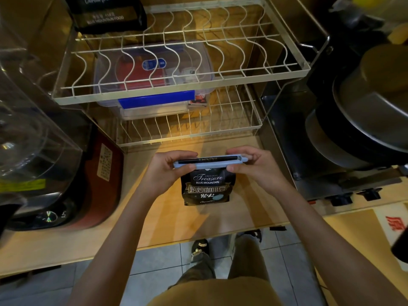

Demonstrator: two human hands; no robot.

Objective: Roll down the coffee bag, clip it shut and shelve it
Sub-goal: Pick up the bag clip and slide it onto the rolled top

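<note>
A black coffee bag (207,188) with white and gold print stands upright on the wooden counter (167,213) in front of me. A long pale-blue clip (209,162) lies across its rolled top. My left hand (167,166) pinches the clip's left end, thumb in front and fingers behind. My right hand (254,164) grips the right end, near the clip's hinge tip. A two-tier white wire rack (176,89) stands just behind the bag.
A second black coffee bag (108,14) sits on the rack's upper tier at the back left. A clear box with a blue latch (154,93) fills the lower tier. A red-brown appliance (66,184) stands left; stacked pans (364,111) and a stove sit right.
</note>
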